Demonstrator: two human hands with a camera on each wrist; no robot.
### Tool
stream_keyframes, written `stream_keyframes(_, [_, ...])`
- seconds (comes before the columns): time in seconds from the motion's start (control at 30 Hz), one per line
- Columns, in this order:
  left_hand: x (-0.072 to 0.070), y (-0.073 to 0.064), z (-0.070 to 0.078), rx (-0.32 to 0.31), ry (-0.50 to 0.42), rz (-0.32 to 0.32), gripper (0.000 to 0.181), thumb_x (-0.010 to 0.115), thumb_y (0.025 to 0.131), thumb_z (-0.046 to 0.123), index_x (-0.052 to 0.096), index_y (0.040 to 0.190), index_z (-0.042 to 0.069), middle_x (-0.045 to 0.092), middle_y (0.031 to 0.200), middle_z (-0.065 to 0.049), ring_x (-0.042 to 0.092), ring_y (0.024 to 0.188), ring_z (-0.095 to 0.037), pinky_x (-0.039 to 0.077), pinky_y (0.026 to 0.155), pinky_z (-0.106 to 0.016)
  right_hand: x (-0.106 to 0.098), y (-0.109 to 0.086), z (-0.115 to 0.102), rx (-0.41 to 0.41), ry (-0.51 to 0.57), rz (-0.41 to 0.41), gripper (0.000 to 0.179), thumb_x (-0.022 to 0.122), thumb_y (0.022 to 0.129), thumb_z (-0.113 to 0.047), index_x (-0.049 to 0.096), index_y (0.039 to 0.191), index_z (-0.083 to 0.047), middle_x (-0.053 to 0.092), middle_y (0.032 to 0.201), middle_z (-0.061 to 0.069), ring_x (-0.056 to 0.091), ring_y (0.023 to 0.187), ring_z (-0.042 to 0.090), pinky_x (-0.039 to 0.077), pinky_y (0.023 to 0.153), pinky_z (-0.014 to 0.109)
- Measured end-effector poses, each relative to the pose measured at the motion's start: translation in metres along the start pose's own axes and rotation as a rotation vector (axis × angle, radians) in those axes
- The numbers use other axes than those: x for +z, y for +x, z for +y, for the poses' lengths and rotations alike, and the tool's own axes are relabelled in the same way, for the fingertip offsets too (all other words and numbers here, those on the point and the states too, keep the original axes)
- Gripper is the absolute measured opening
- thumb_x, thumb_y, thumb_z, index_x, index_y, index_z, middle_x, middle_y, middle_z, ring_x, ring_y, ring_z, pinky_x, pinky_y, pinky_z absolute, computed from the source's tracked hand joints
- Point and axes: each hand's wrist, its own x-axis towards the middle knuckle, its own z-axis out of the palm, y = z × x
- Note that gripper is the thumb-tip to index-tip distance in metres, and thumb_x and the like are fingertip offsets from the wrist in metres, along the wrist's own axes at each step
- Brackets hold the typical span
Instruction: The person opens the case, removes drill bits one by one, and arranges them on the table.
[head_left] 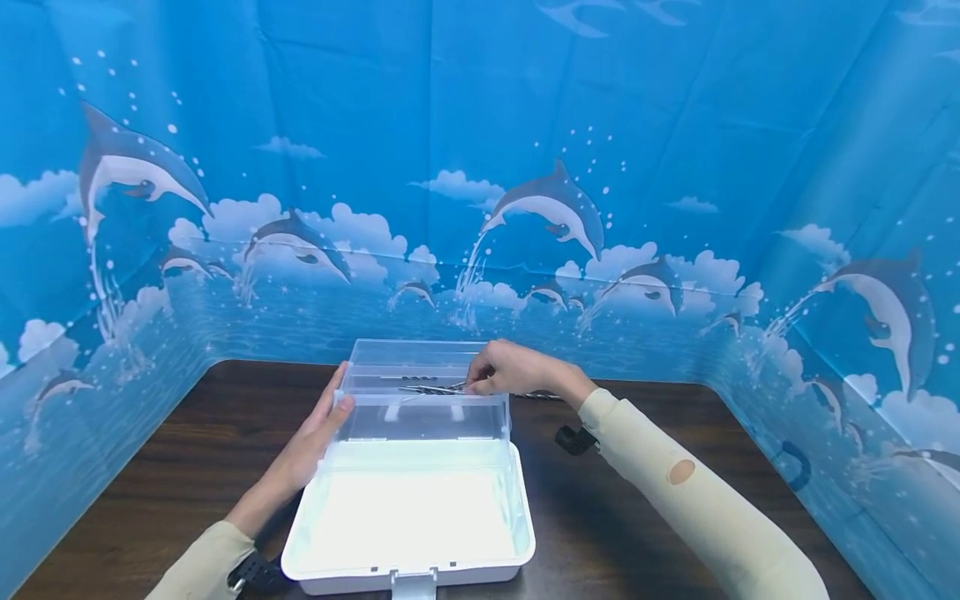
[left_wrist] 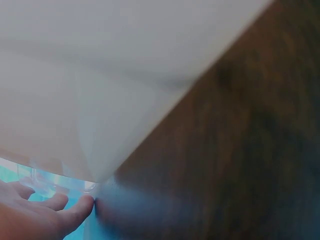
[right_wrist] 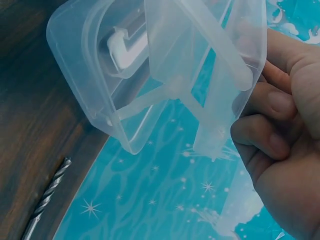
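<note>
A white plastic storage box (head_left: 411, 575) stands with its translucent cantilever tray (head_left: 427, 417) raised at the back. My left hand (head_left: 322, 425) holds the tray's left side, thumb over its front corner and fingers along the outside. Several metal drill bits (head_left: 423, 389) lie together in the tray's upper part. Over the tray's right end, my right hand (head_left: 501, 367) pinches thin drill bits, its fingertips partly hidden in the head view. In the right wrist view my right hand's curled fingers (right_wrist: 272, 102) show behind the tray's clear wall (right_wrist: 75, 65).
Another twist drill bit (right_wrist: 49, 192) lies on the dark wooden table (head_left: 600, 508), just right of the tray. A blue dolphin-print sheet (head_left: 465, 125) walls in the table on the back and sides. The front latch (head_left: 414, 585) hangs down from the box.
</note>
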Motion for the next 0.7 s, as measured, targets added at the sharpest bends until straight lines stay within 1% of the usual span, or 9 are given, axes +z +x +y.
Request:
stream_keyframes(0.17, [0.001, -0.003, 0.000, -0.034, 0.003, 0.000, 0.058, 0.030, 0.102, 0.025, -0.005, 0.147, 0.037, -0.010, 0.152, -0.006, -0.001, 0.135, -0.041, 0.019, 0.088, -0.073, 0.006, -0.003, 0.003, 0.006, 0.030, 0.002, 0.012, 0.059, 0.092, -0.021, 0.071, 0.091, -0.024, 0.064, 0.078, -0.010, 0.048, 0.058, 0.010, 0.038, 0.049, 0.025])
stream_keyframes(0.27, [0.002, -0.003, 0.000, -0.043, 0.006, 0.006, 0.058, 0.030, 0.102, 0.026, -0.004, 0.147, 0.038, -0.011, 0.152, -0.004, -0.003, 0.135, -0.040, 0.017, 0.088, -0.074, 0.008, -0.004, 0.005, 0.007, 0.049, 0.007, 0.012, 0.059, 0.092, -0.022, 0.070, 0.090, -0.025, 0.064, 0.078, -0.009, 0.048, 0.058, 0.010, 0.038, 0.050, 0.026])
stream_keyframes(0.37, [0.002, -0.002, 0.001, -0.027, 0.008, 0.006, 0.057, 0.030, 0.102, 0.026, -0.004, 0.147, 0.038, -0.010, 0.153, -0.003, -0.004, 0.135, -0.039, 0.013, 0.088, -0.074, 0.008, -0.005, 0.007, 0.005, 0.062, 0.019, 0.012, 0.059, 0.092, -0.022, 0.070, 0.090, -0.026, 0.064, 0.079, -0.009, 0.049, 0.059, 0.011, 0.039, 0.049, 0.026])
stream_keyframes(0.43, [0.002, -0.002, 0.001, -0.020, 0.008, 0.005, 0.057, 0.030, 0.102, 0.025, -0.004, 0.147, 0.038, -0.010, 0.153, -0.003, -0.003, 0.135, -0.039, 0.013, 0.088, -0.074, 0.007, -0.004, 0.008, 0.000, 0.070, 0.023, 0.012, 0.059, 0.092, -0.022, 0.070, 0.090, -0.026, 0.065, 0.079, -0.009, 0.049, 0.058, 0.011, 0.039, 0.049, 0.027])
stream_keyframes(0.63, [-0.005, 0.007, -0.027, -0.005, 0.031, 0.025, 0.056, 0.030, 0.102, 0.030, -0.003, 0.145, 0.045, -0.008, 0.153, 0.003, -0.001, 0.136, -0.038, 0.018, 0.086, -0.074, 0.002, -0.005, 0.007, -0.031, 0.083, 0.037, 0.014, 0.057, 0.093, -0.020, 0.070, 0.089, -0.023, 0.065, 0.079, -0.006, 0.048, 0.058, 0.012, 0.038, 0.049, 0.027])
stream_keyframes(0.67, [-0.006, 0.008, -0.030, 0.000, 0.035, 0.027, 0.056, 0.030, 0.102, 0.031, -0.003, 0.144, 0.046, -0.008, 0.152, 0.005, -0.001, 0.136, -0.038, 0.018, 0.086, -0.075, 0.002, -0.005, 0.007, -0.038, 0.082, 0.044, 0.014, 0.057, 0.093, -0.020, 0.070, 0.089, -0.023, 0.065, 0.079, -0.006, 0.048, 0.058, 0.012, 0.038, 0.049, 0.027])
stream_keyframes(0.7, [-0.006, 0.008, -0.030, 0.001, 0.035, 0.026, 0.056, 0.030, 0.102, 0.030, -0.003, 0.145, 0.046, -0.008, 0.152, 0.005, -0.001, 0.136, -0.038, 0.018, 0.086, -0.074, 0.002, -0.006, 0.007, -0.044, 0.082, 0.051, 0.015, 0.056, 0.093, -0.019, 0.070, 0.089, -0.022, 0.064, 0.079, -0.006, 0.048, 0.058, 0.012, 0.038, 0.049, 0.028])
